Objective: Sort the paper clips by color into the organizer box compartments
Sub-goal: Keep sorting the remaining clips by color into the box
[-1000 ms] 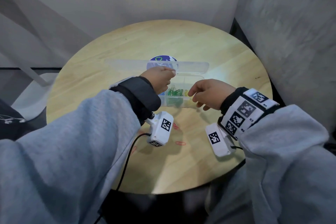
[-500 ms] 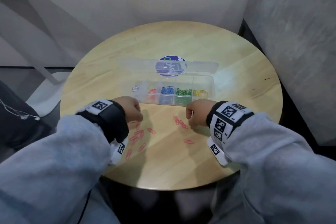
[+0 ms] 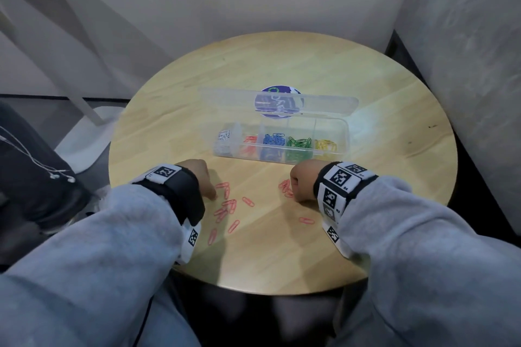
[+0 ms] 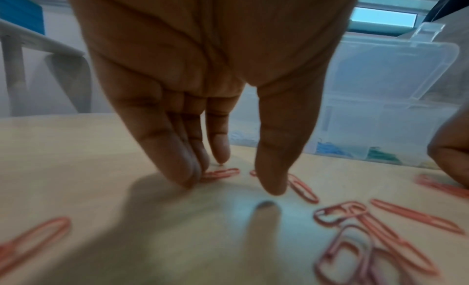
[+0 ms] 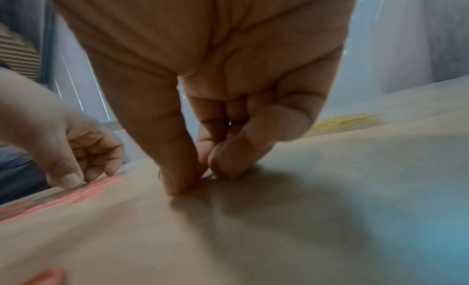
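A clear organizer box [image 3: 345,132] stands open on the round table, with white, red [image 3: 249,140], blue, green and yellow clips in separate compartments. Loose red paper clips [image 3: 227,205] lie in front of it. My left hand [image 3: 210,194] points down among them. In the left wrist view its fingers [image 4: 193,173] touch the table at one red clip [image 4: 220,173], with the thumb held apart. My right hand [image 3: 294,191] is down at a smaller heap of red clips [image 3: 284,187]. Its thumb and fingers [image 5: 205,177] pinch together on the table, and the clip between them is almost hidden.
The wooden table [image 3: 282,256] has grey walls behind and to the right. A round blue sticker [image 3: 277,93] shows through the box lid [image 3: 324,105], which lies open at the back. One red clip [image 3: 306,220] lies alone near my right wrist. A white chair base [image 3: 84,144] stands at left.
Both hands have come back from the organizer box to the loose red clips near the front. Over the last half second they have lowered onto the clips.
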Motion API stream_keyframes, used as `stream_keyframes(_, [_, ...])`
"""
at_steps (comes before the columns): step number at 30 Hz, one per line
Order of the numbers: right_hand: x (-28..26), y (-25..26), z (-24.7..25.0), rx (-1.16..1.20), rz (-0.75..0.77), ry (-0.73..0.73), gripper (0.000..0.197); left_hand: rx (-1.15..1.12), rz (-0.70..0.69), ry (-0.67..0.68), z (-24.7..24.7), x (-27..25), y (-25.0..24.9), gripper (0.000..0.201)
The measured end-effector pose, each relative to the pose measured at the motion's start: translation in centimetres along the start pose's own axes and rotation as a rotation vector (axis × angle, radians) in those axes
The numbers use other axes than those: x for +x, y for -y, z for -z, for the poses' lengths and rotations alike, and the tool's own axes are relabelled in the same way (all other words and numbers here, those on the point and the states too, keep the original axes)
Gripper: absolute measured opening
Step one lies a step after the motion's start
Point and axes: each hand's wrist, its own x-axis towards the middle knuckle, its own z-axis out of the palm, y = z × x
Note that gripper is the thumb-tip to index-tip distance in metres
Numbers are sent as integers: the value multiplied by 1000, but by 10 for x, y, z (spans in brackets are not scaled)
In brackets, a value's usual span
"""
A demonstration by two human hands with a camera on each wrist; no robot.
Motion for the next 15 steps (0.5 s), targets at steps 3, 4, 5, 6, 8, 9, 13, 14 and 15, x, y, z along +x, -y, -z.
stream_keyframes(3, [-2, 6, 5, -58, 69, -4, 7, -42, -52, -21, -4, 6, -2, 29])
stream_keyframes(4, [-2, 6, 6, -67, 89, -6, 11, -59, -64, -24, -5, 6, -3, 30])
stream_keyframes(5, [-2, 6, 6, -56, 112, -18, 20, -67, -74, -26, -5, 4, -5, 32])
stream_keyframes(6, [-1, 5, 7, -29, 118, -12, 29, -69, -78, -26, -6, 5, -7, 33])
stream_keyframes(8, [0, 5, 6, -22, 149, -17, 44, -50, -96, -35, -7, 2, -10, 35])
stream_keyframes(9, [0, 6, 5, -34, 166, -20, 47, -35, -99, -35, -7, 1, -13, 36])
stream_keyframes(13, [3, 8, 4, -80, 207, -22, 26, -15, -106, -36, -8, 0, -20, 35])
stream_keyframes(14, [3, 8, 4, -93, 207, -15, 21, -20, -105, -36, -8, 1, -22, 33])
stream_keyframes(15, [4, 7, 3, -102, 211, -16, 19, -28, -109, -45, -8, 1, -22, 31])
